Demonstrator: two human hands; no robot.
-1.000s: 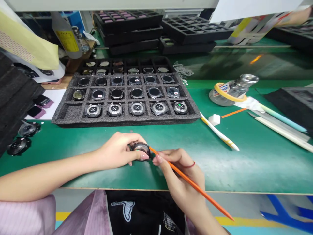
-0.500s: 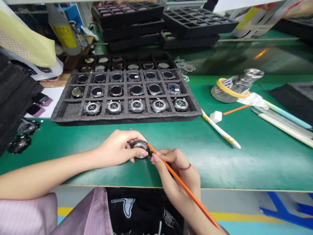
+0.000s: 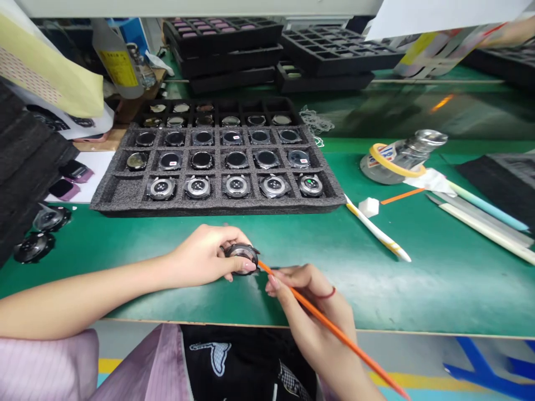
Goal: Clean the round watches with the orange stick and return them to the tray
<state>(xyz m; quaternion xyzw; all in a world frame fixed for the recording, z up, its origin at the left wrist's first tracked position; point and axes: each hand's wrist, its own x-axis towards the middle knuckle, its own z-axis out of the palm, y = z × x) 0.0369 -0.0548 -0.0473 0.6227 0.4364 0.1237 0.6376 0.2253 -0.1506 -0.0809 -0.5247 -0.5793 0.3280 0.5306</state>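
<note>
My left hand [image 3: 204, 257] pinches a round watch case [image 3: 241, 257] on the green mat near the table's front edge. My right hand [image 3: 311, 303] grips a long orange stick [image 3: 334, 329] like a pen, and its tip touches the right side of the watch case. Just behind my hands lies a grey foam tray [image 3: 121, 196] with several watch cases in its pockets. The pocket at the tray's front left is empty.
A white stick [image 3: 376, 229] and a small white block [image 3: 368, 206] lie right of the tray. A metal dispenser with yellow tape [image 3: 397, 159] and several long tools [image 3: 485, 223] sit at the right. Black trays [image 3: 234, 47] are stacked behind. Loose black parts [image 3: 35, 245] lie at the left.
My right hand has drawn back slightly toward me, and the stick's tip now meets the case lower on its right side. My left hand keeps its hold.
</note>
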